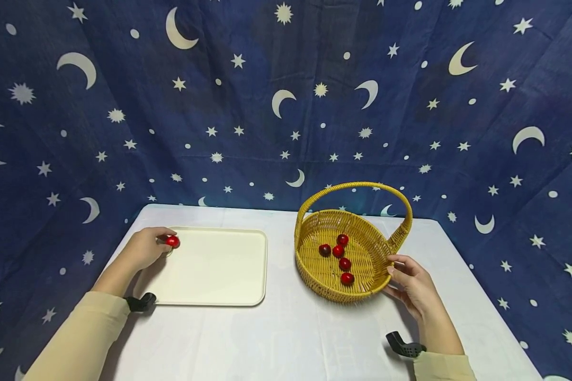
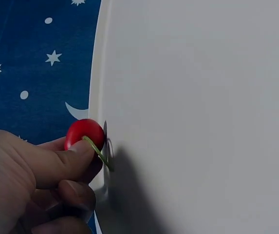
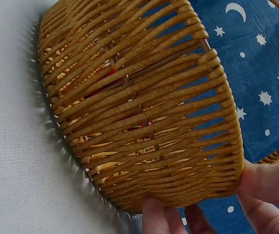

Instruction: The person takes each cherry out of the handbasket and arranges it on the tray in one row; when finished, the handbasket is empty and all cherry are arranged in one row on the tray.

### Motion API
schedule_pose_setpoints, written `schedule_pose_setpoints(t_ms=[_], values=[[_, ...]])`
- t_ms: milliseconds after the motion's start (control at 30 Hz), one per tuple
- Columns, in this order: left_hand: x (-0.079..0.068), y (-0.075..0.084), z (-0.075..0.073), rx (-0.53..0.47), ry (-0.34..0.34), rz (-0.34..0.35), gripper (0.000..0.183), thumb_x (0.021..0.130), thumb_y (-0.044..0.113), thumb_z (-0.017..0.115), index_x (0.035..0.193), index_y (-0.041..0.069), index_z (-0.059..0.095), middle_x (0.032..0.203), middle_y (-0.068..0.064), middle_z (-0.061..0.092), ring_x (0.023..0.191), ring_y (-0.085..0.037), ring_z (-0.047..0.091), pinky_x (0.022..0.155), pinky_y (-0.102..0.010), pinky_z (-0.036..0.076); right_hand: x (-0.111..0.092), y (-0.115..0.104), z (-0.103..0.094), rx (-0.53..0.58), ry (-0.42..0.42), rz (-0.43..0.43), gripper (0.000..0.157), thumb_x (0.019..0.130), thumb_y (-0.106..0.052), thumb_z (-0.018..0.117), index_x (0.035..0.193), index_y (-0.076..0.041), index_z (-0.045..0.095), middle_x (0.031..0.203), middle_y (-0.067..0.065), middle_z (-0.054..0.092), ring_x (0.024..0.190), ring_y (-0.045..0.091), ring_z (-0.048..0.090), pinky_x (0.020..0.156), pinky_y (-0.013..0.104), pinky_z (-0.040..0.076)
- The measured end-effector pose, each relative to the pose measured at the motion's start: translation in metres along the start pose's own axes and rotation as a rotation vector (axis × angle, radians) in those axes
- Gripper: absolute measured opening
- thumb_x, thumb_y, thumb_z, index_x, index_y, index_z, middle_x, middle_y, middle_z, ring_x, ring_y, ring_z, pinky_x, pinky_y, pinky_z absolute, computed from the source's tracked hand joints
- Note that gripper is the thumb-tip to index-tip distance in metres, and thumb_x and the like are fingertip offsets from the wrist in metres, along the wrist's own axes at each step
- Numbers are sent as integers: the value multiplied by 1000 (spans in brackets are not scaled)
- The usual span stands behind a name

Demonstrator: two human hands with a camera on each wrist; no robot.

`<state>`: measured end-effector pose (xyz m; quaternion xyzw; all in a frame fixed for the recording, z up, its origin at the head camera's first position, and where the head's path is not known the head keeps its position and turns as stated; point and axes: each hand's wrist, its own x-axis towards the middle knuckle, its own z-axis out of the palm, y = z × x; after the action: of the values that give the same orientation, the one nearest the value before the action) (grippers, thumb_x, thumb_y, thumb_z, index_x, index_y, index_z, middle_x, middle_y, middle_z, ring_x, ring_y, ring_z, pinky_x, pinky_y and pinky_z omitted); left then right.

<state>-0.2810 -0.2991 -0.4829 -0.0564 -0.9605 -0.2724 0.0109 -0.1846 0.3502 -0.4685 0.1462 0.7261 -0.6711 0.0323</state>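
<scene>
Between thumb and fingers, my left hand (image 1: 148, 247) pinches a red cherry (image 2: 84, 134) with a green stem (image 2: 98, 152). It holds the cherry over the left edge of a cream tray (image 1: 219, 267). To the right stands a yellow-brown wicker basket (image 1: 310, 272) with a tall arched handle (image 1: 352, 185). Several dark red cherries (image 1: 345, 264) lie on the basket's floor. My right hand (image 1: 412, 283) grips the basket's right rim, thumb at the rim and other fingers against the outer wall (image 3: 154, 146).
A white cloth (image 1: 286, 338) covers the table under tray and basket. Behind and at both sides hangs a dark blue curtain (image 1: 248, 106) with moons and stars. Each wrist carries a black camera mount, such as the left mount (image 1: 142, 302).
</scene>
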Motion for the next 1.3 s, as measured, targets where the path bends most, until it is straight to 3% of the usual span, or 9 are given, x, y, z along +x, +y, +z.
schedule_pose_setpoints(t_ms=[133,267,400,567,733,900,1067,1300], values=[[-1,1,-6,-17,0,-9,43,92,9,78,134,2,71,121,-25,76,114,-48,67,87,-57,52,0,1,1,2,2,13,30,106,-14,68,134,-24,65,122,-3,59,104,13,70,86,36,66],[-3,5,-13,-28,0,-28,45,92,8,77,137,2,70,127,-27,74,113,-44,64,82,-46,50,0,0,1,-10,6,2,31,106,-14,68,136,-21,63,122,-3,59,104,13,69,85,36,66],[-5,14,-17,-39,5,-36,45,95,8,75,139,4,69,131,-26,72,98,-33,61,70,-33,44,0,-1,2,-13,-3,-14,32,106,-15,69,137,-19,63,122,-2,60,102,12,70,85,36,66],[-6,34,-16,-71,14,10,45,97,8,76,141,5,68,131,-25,72,79,-21,60,61,-31,48,0,-1,2,-4,-6,-10,32,105,-16,70,136,-20,64,120,-3,60,102,11,70,86,36,66],[-8,65,-11,-85,22,93,46,97,7,77,142,8,67,129,-20,74,83,-19,65,66,-32,52,1,-1,3,3,-11,-8,30,105,-16,70,134,-21,65,119,-4,60,101,11,70,85,36,66],[-13,108,-2,-152,9,186,46,95,3,76,141,10,69,126,-16,76,75,-16,60,66,-30,50,1,-1,2,6,-22,-12,31,106,-16,69,136,-20,64,120,-4,60,102,11,70,86,36,66],[-21,153,19,-216,-43,284,46,93,0,79,136,13,71,122,-9,79,70,-13,57,66,-28,49,0,-2,0,16,-20,1,27,106,-16,68,132,-24,66,120,-4,59,103,12,70,86,36,66],[-32,209,53,-287,-147,451,48,92,0,80,136,17,70,120,-2,79,77,-9,58,72,-26,51,0,-2,-2,30,-21,15,26,106,-15,69,127,-29,69,119,-5,60,103,12,70,86,36,66]])
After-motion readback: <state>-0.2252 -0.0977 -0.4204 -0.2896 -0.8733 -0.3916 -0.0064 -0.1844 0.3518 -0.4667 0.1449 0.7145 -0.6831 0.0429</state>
